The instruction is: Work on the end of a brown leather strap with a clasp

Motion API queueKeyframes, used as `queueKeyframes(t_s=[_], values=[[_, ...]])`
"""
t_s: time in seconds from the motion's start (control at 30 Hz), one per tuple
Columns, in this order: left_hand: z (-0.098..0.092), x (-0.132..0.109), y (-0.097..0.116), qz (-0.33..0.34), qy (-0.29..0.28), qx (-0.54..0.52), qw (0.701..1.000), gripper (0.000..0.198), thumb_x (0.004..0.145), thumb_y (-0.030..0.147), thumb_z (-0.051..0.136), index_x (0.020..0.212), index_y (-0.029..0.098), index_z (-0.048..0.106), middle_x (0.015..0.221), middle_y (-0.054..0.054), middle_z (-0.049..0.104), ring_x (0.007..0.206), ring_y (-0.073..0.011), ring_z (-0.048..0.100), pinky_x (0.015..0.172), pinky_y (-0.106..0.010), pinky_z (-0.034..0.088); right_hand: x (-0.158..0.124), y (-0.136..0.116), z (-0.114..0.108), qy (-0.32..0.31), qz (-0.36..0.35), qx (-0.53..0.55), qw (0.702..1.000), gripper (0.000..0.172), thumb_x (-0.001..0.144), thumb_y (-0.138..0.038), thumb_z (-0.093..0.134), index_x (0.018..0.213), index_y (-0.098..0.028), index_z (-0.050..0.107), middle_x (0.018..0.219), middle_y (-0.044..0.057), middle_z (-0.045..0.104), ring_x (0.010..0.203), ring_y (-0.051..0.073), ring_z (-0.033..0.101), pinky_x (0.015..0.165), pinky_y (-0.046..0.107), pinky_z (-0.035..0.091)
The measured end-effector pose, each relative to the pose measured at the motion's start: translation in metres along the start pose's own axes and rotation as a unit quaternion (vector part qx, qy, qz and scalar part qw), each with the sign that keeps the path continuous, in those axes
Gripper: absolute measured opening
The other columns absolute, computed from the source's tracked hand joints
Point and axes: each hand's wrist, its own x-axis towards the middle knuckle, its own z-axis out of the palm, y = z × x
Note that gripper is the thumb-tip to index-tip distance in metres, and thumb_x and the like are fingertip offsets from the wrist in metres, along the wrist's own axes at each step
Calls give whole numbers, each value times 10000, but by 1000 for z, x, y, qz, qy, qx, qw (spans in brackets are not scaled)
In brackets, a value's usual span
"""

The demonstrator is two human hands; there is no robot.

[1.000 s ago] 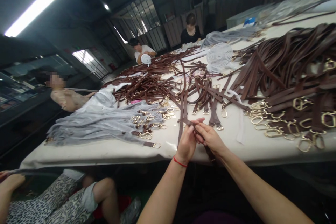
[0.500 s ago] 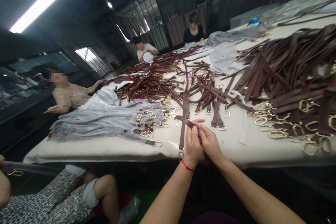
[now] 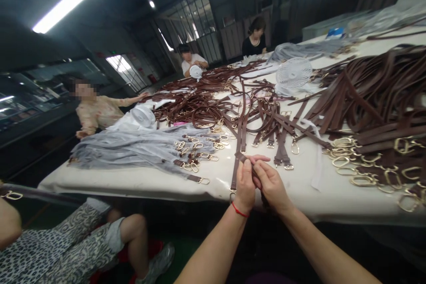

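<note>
My left hand [image 3: 245, 185], with a red thread at its wrist, and my right hand [image 3: 272, 183] are pinched together on one brown leather strap [image 3: 237, 168] at the near edge of the white table [image 3: 140, 182]. The strap runs away from me across the table and its near end hangs over the edge with a gold ring. Both hands are closed on the strap, fingers touching each other.
A heap of brown straps with gold buckles [image 3: 376, 111] fills the right side. Grey wrapped straps [image 3: 133, 148] lie to the left. Two small white fans [image 3: 294, 73] stand on the table. A person in patterned clothes [image 3: 76, 244] sits at my left; three others sit further along.
My hands stay pinched on the strap. Its folded end has drawn closer to my fingers, and the strap's ring end now hangs over the table edge. The view has shifted slightly.
</note>
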Motion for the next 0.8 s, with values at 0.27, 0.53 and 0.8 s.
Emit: queueKeyframes(t_s=[0.27, 0.53, 0.8], values=[[0, -4, 3, 94, 3, 36, 995, 348, 955, 365, 431, 1069, 137, 668, 1137, -115, 643, 1107, -241, 552, 1026, -333, 366, 4, 3, 6, 27, -45, -76, 996, 307, 924, -410, 508, 1101, -204, 652, 993, 88, 660, 870, 227, 605, 737, 311, 490], [-16, 7, 3, -24, 18, -168, 985, 378, 949, 392, 381, 1027, 127, 640, 1082, -123, 673, 807, -156, 597, 591, -215, 427, 11, 0, 10, -46, -41, -86, 994, 273, 964, -388, 453, 875, -184, 610, 535, -46, 405, 501, 121, 397, 534, 254, 353], [-13, -2, 2, 54, 60, -29, 996, 427, 965, 423, 331, 1002, 140, 648, 1115, -110, 650, 1053, -217, 567, 906, -303, 444, 5, 1, 20, -10, -34, -127, 991, 343, 944, -364, 468, 1168, -169, 640, 699, 13, 570, 529, 122, 454, 497, 245, 368]])
